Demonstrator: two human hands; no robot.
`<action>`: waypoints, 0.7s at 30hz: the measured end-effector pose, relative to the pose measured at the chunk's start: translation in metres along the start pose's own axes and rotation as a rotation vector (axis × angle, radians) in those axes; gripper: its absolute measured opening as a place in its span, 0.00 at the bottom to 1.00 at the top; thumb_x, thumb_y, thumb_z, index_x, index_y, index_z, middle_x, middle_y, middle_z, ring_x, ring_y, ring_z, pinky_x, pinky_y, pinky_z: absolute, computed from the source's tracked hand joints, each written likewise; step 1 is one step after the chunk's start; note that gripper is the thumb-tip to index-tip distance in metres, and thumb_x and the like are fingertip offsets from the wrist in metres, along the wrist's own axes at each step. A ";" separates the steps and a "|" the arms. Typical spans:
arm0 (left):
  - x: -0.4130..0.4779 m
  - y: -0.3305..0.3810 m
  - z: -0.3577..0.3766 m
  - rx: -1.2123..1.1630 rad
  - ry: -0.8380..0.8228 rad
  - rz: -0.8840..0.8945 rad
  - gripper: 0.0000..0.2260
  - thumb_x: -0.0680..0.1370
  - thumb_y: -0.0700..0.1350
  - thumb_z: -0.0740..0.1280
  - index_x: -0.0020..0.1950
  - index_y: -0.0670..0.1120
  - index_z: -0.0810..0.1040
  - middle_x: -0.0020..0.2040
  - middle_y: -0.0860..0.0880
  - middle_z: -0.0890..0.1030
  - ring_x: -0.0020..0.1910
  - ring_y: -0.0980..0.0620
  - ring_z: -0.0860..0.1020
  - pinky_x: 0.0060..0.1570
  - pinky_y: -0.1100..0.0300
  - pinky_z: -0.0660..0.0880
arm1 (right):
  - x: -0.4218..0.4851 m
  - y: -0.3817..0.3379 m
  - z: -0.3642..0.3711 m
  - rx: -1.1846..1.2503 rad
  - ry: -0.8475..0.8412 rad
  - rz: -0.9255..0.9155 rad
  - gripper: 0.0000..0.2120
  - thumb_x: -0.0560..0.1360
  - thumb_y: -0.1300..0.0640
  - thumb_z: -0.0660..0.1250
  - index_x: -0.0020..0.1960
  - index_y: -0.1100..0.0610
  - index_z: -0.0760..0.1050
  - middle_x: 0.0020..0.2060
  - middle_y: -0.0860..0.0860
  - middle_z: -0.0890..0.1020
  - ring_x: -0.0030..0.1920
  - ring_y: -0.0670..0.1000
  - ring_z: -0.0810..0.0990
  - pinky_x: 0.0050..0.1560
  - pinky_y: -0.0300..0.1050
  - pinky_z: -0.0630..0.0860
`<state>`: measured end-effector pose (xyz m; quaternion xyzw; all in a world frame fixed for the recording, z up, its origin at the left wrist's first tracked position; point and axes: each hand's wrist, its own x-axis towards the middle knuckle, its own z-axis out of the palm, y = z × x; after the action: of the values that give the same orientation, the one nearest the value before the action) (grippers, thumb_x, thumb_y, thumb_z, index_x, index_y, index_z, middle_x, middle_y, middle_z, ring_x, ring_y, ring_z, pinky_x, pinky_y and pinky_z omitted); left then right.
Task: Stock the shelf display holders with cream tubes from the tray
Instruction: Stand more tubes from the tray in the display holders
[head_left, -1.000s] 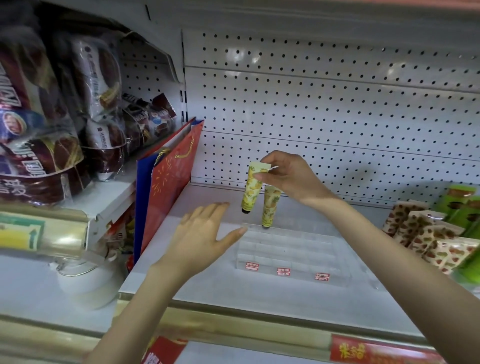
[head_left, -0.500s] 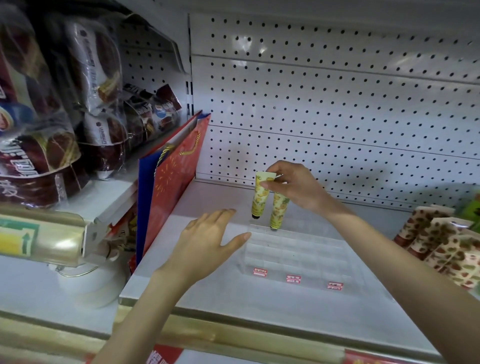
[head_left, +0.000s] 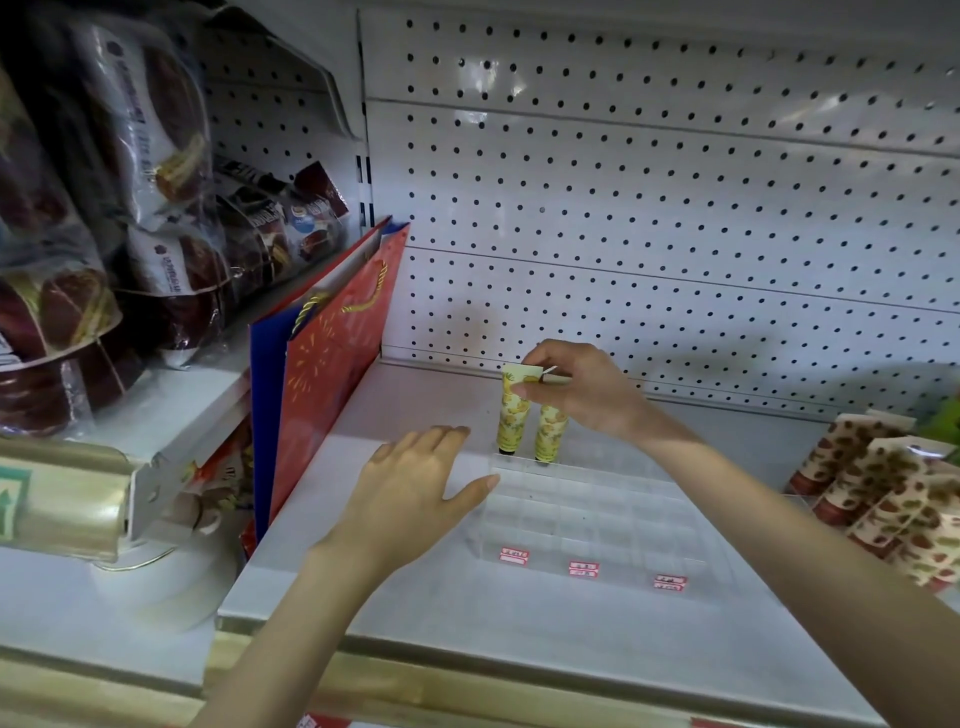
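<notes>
Placing step: right hand pinches two cream tubes by their crimped tops, over the back-left cells of the clear display holder on the shelf. Long axes near upright, caps down. Left hand lies flat, fingers straight, beside the holder. Next move, likely: lower each cap straight into its own cell, then release.

A white pegboard wall fills the upper right of the frame, with soft glare near its top. Below it lies a pale shelf edged with gold trim. At left, a higher shelf.
</notes>
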<state>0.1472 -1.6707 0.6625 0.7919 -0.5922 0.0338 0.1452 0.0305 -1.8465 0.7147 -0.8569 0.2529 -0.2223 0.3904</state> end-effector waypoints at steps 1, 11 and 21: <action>0.001 0.000 0.001 0.008 -0.001 0.000 0.42 0.66 0.70 0.36 0.73 0.51 0.62 0.70 0.55 0.67 0.68 0.54 0.66 0.64 0.59 0.63 | -0.001 0.001 0.000 -0.013 -0.003 -0.006 0.05 0.71 0.58 0.72 0.45 0.57 0.77 0.39 0.45 0.78 0.40 0.44 0.76 0.36 0.25 0.68; 0.000 -0.002 0.007 0.096 0.003 -0.018 0.41 0.68 0.69 0.38 0.70 0.48 0.67 0.68 0.51 0.71 0.67 0.50 0.69 0.65 0.54 0.64 | 0.000 0.002 -0.002 0.001 -0.012 -0.008 0.04 0.71 0.60 0.72 0.45 0.57 0.77 0.38 0.45 0.79 0.38 0.43 0.77 0.33 0.27 0.69; -0.002 0.000 0.006 0.084 -0.021 -0.019 0.43 0.65 0.70 0.34 0.73 0.51 0.61 0.71 0.55 0.66 0.69 0.53 0.64 0.68 0.57 0.59 | -0.002 0.003 -0.003 -0.065 -0.026 -0.034 0.04 0.72 0.58 0.72 0.45 0.53 0.77 0.40 0.42 0.78 0.37 0.39 0.75 0.34 0.27 0.68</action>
<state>0.1463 -1.6708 0.6560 0.8033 -0.5840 0.0490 0.1061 0.0268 -1.8490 0.7140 -0.8761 0.2402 -0.2093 0.3618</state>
